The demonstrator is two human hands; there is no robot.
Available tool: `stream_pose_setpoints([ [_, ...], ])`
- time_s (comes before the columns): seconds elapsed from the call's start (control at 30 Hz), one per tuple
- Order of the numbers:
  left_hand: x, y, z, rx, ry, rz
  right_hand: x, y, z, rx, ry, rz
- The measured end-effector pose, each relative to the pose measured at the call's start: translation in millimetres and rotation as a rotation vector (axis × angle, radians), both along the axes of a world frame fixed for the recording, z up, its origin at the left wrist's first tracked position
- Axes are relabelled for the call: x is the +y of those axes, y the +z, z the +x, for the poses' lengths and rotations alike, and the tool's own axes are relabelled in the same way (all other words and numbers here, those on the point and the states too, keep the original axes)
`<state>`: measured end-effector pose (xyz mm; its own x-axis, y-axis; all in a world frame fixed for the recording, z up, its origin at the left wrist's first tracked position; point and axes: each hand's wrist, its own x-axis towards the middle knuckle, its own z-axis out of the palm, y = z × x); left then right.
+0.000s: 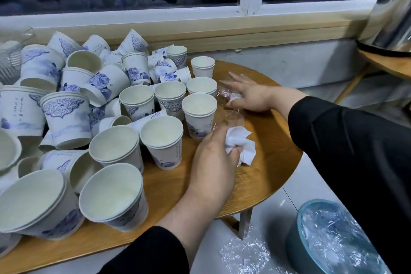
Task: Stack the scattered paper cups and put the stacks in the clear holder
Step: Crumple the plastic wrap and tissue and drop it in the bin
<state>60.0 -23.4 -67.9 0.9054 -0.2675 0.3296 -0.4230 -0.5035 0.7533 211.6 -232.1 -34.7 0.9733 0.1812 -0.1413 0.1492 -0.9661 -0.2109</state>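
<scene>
Gripping a crumpled white tissue (241, 145), the left hand (214, 162) sits on the round wooden table (273, 162) with its fingers curled round the wad, most of which bulges out to the hand's right. Just beyond those knuckles lies a piece of clear plastic wrap (231, 115), which runs on toward the right hand (249, 93). That hand lies flat and spread, fingers straight and splayed, palm down on the far end of the wrap (whether it presses or merely rests there, I cannot tell).

To the left of both hands stand the paper cups (138, 100), white with blue flower and ornament prints. Those nearest the hands are upright, several of them already nested a few deep; one short stack (199, 113) stands between the two hands' left sides, just beside the wrap. Farther left of the hands the cups lie tumbled in a heap, some on their sides, some tilted with mouths toward the camera.

Far to the left, past the heap, a clear holder (13, 55) shows at the frame's edge, blurred.

Below the right forearm, off the table, a teal bin (295, 249) lined with clear plastic stands on the floor, with more crumpled plastic film (242, 253) beside it.
</scene>
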Motion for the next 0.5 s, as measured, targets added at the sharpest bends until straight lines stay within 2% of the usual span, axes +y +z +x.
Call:
stream_pose_setpoints([
  [0.1, -0.9, -0.2, 0.7, -0.004, 0.003, 0.002, 2.9, -8.8, -1.8, 0.029, -0.005, 0.030],
  [0.37, -1.4, 0.2, 0.1, -0.023, 0.002, 0.039, -7.4, -23.6, -72.2, -0.247, -0.044, 0.301],
  [0.5, -1.2, -0.8, 0.2, -0.052, 0.008, 0.062, 2.4, -12.7, -119.3, -0.195, -0.066, 0.503],
])
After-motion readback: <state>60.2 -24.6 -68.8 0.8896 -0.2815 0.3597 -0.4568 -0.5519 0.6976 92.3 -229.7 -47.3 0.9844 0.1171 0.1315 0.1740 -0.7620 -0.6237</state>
